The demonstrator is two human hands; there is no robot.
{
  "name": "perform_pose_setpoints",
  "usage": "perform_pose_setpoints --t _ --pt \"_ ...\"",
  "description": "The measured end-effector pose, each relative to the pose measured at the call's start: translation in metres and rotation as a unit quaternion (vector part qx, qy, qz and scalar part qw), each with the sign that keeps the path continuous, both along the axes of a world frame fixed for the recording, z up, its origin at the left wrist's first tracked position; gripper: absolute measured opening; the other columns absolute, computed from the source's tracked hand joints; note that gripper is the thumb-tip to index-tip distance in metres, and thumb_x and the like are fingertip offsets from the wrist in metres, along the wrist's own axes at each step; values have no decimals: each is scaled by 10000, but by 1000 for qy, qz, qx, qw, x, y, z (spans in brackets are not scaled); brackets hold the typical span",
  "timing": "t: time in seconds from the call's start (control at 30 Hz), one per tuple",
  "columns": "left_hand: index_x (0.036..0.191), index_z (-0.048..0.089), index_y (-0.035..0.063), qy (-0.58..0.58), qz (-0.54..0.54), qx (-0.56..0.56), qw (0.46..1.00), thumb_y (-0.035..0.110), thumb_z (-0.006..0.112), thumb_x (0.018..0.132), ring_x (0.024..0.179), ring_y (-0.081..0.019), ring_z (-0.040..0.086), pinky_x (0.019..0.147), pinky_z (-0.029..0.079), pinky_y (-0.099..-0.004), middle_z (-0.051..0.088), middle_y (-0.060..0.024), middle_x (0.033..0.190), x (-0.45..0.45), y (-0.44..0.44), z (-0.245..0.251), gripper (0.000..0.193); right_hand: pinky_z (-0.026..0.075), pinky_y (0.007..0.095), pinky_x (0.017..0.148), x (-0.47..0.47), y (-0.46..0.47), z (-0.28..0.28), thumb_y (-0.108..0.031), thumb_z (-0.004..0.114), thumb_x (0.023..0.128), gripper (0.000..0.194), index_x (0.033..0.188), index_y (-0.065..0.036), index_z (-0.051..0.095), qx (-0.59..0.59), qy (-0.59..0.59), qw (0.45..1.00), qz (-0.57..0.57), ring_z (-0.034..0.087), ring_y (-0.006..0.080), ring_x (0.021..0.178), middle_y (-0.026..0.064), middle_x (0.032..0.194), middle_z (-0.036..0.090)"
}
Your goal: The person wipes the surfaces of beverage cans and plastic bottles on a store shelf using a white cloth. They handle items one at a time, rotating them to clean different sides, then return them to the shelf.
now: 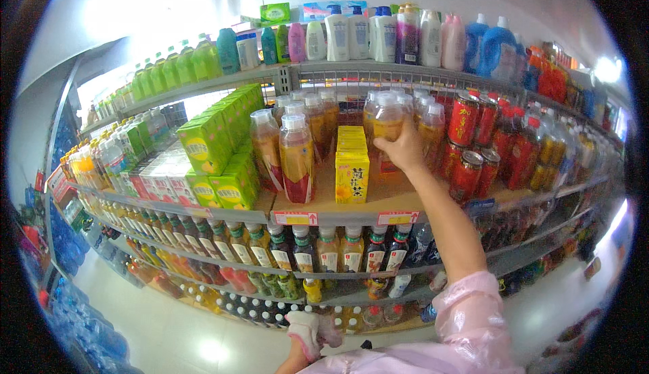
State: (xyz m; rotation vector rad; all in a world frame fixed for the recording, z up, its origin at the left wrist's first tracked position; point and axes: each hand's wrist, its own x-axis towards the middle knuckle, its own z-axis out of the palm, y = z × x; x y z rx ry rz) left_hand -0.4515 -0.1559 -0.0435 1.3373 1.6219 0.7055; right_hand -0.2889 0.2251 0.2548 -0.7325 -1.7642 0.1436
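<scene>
My right hand (401, 147) reaches over the middle shelf, thumb and fingers around a clear-capped plastic bottle of amber drink (388, 115). More of these bottles stand behind and beside it. To the left of this hand is a row of small yellow drink cartons (352, 178), with two amber bottles with dark red bases (296, 163) further left. Low down, in front of the bottom shelves, my left hand (298, 356) holds a bunched white-and-pink cloth (310, 329). That cloth hides most of its fingers.
Green drink boxes (205, 153) are stacked left; red cans (464, 120) stand right. Pump bottles (337, 34) line the upper shelf. A price-tagged shelf edge (350, 217) runs below my right arm, above rows of dark-capped bottles (281, 249). Blue-wrapped packs (91, 333) lie lower left.
</scene>
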Motion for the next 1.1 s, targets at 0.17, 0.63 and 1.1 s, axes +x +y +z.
perform_pose_setpoints --t 0.17,0.63,1.1 --pt "971 626 22 60 168 218 959 214 491 958 716 -215 599 698 483 -326 655 -81 850 3 4 83 235 521 398 944 34 -96 26 -125 805 681 781 1367 -99 434 -10 212 944 254 609 228 1096 89 1230 590" --pt "986 612 -18 -237 206 342 886 103 593 871 866 -222 677 841 541 -324 702 -137 979 18 24 201 168 519 496 933 -1 -308 -96 -442 873 651 941 1379 -115 374 -284 -300 874 255 623 430 1101 213 1243 592" --pt "994 663 48 464 41 233 854 87 604 857 868 -233 656 785 533 -360 671 -96 919 -16 45 146 155 392 378 1085 -8 -289 -174 -180 765 640 966 1488 -38 326 -544 135 538 629 501 232 1274 106 1444 456"
